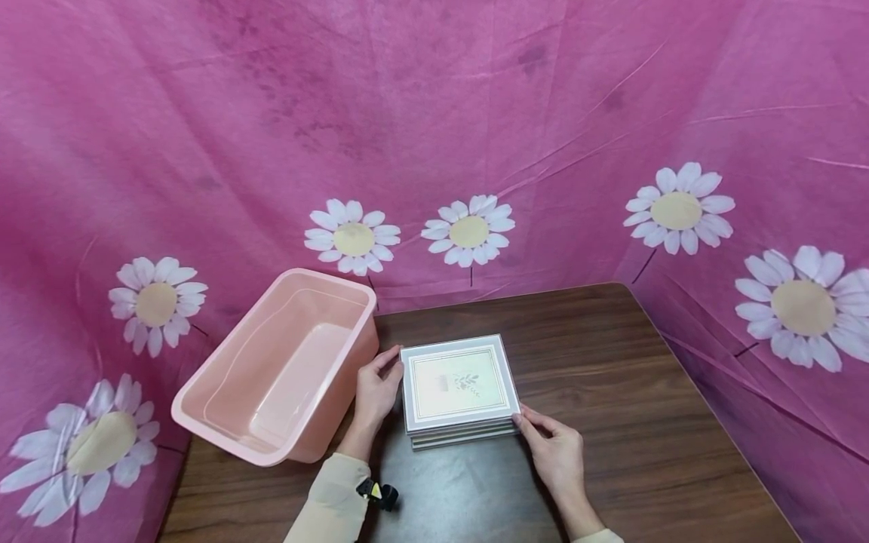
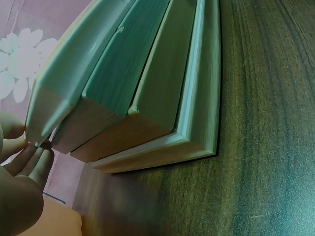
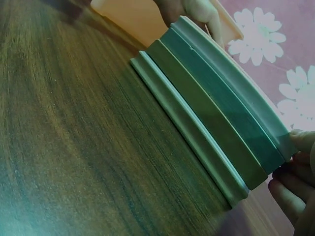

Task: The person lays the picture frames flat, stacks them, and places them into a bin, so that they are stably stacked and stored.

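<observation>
A stack of several picture frames (image 1: 465, 435) lies flat on the brown wooden table. The top picture frame (image 1: 455, 381) has a pale grey border and a faint plant print. My left hand (image 1: 376, 388) pinches its left edge; the left wrist view shows fingertips tucked under the frame's corner. At the near right corner, my right hand (image 1: 557, 452) pinches the same frame, thumb at its edge and fingers below. From the side, the lower frames (image 3: 211, 108) show greenish edges, stacked closely beneath it. The stack's far side is hidden.
An open pink plastic bin (image 1: 342, 403) stands on the table left of the stack, close to my left forearm. A pink cloth (image 1: 434, 113) printed with white daisies hangs behind and at both sides. The wooden table (image 1: 611, 377) extends right of the stack.
</observation>
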